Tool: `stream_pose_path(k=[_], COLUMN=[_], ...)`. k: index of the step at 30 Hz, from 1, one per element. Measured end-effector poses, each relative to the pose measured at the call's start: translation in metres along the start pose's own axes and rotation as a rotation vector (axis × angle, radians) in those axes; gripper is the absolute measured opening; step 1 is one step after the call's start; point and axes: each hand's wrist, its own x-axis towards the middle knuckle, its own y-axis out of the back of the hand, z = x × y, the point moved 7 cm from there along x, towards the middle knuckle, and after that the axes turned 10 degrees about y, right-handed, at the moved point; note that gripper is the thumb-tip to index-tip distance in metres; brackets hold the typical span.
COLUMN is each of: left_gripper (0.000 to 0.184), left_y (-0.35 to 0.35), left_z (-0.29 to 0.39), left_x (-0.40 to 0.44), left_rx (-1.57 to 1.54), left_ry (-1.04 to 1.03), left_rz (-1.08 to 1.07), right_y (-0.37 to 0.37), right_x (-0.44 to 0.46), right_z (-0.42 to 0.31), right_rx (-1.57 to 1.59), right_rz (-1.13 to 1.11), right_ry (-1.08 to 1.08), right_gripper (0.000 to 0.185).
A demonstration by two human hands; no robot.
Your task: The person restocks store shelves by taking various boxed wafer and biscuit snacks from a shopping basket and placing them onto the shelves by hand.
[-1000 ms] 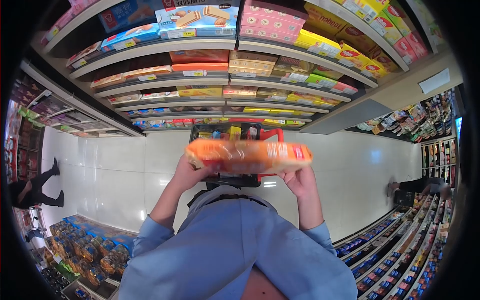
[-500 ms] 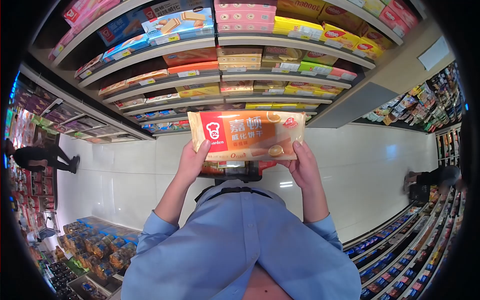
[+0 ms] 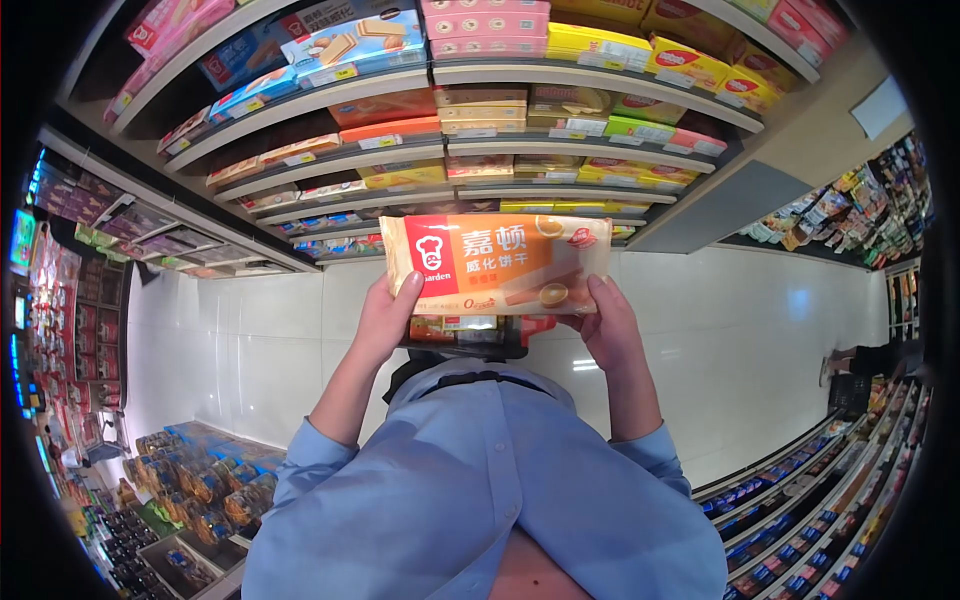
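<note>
An orange and cream wafer packet point(image 3: 500, 265) with a red Garden logo is held up flat, its printed front facing the camera. My left hand point(image 3: 387, 315) grips its left end, thumb on the front. At the right end my right hand point(image 3: 608, 320) holds it the same way, fingers mostly behind the packet. Below and behind the packet, partly hidden by it, is a dark basket point(image 3: 470, 350) with packaged goods inside and a red part at its right side.
Shelves point(image 3: 590, 75) of boxed biscuits stand ahead. Tiled floor point(image 3: 250, 350) lies on both sides. Jars point(image 3: 205, 485) are stacked at the lower left, and curved shelf rows point(image 3: 810, 500) are at the lower right. Another person point(image 3: 870, 360) is at the far right.
The packet was edge-on at first and has been tilted so its front faces the camera. Both hands still hold it. The person at the left has gone out of view.
</note>
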Motion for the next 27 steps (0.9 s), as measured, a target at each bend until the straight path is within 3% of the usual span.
stream_pose_path(k=[10, 15, 20, 27], left_gripper=[0.041, 0.044, 0.040, 0.041], left_y=[0.087, 0.158, 0.226, 0.269], left_z=[0.002, -0.013, -0.017, -0.009], left_x=[0.034, 0.066, 0.102, 0.144], left_rx=[0.012, -0.041, 0.049, 0.100], left_ry=[0.014, 0.221, 0.221, 0.227], left_rz=[0.080, 0.031, -0.006, -0.110], right_y=[-0.059, -0.101, -0.151, -0.166], right_x=[0.058, 0.101, 0.141, 0.153], right_z=[0.061, 0.119, 0.144, 0.182], right_rx=[-0.069, -0.174, -0.299, -0.329], right_rz=[0.027, 0.072, 0.125, 0.218], right_ry=[-0.087, -0.167, -0.130, -0.161], right_gripper=[0.037, 0.033, 0.029, 0.032])
